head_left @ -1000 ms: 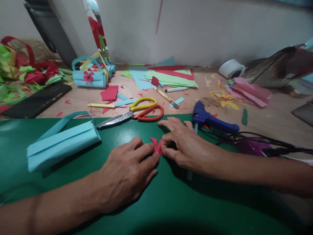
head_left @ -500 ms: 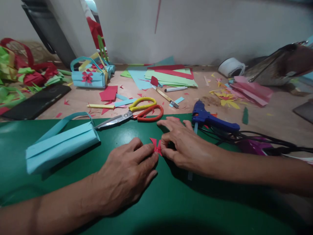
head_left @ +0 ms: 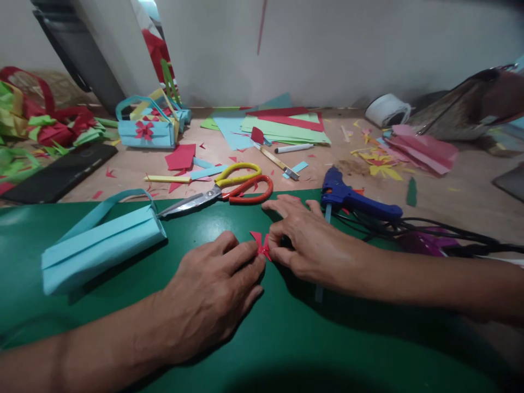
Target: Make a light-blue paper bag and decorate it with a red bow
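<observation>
A small red paper flower (head_left: 257, 238) lies on the green mat (head_left: 286, 349) at the centre of the view. Its left side is under the fingertips of my left hand (head_left: 219, 286), which hide part of it. My right hand (head_left: 305, 234) pinches its right side between thumb and index finger, the other fingers spread toward the back. Left of my hands rests a light blue paper handbag (head_left: 104, 245) with a strap. Scissors (head_left: 216, 191) with yellow and orange handles lie behind my hands, their blades toward the bag.
A blue glue gun (head_left: 356, 199) with black cables lies at right. Behind stand a blue bag with a red flower (head_left: 147, 132) and paper sheets (head_left: 286, 128). A cutter (head_left: 275, 160), a marker (head_left: 293, 148) and a dark phone (head_left: 61, 174) lie on the brown surface.
</observation>
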Motion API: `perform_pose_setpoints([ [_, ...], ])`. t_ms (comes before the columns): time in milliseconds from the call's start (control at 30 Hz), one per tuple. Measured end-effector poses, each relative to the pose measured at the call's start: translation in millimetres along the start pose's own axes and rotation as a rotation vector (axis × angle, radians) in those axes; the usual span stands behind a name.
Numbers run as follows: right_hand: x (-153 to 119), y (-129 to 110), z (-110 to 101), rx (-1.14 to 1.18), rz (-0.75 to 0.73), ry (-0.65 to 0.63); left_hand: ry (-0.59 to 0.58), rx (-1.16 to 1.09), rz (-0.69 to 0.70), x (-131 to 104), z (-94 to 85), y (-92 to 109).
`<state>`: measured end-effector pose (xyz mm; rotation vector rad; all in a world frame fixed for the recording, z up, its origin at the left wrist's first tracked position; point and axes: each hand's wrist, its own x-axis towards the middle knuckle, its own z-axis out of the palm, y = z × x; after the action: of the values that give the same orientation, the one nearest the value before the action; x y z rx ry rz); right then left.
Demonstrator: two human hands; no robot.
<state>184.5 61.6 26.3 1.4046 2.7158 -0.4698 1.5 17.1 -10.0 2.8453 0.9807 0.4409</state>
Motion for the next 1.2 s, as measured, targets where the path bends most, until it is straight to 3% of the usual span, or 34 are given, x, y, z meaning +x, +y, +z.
perform_pose_setpoints([
  [167, -0.5, 0.1, -1.9, 0.003, 0.004, -0.011, 0.031, 0.025, 0.042, 1.3, -0.7, 0.1],
  [1200, -1.7, 7.3, 0.5, 0.073, -0.027, 0.020, -0.124, -0.002, -0.046, 2.6, -2.5, 2.0],
])
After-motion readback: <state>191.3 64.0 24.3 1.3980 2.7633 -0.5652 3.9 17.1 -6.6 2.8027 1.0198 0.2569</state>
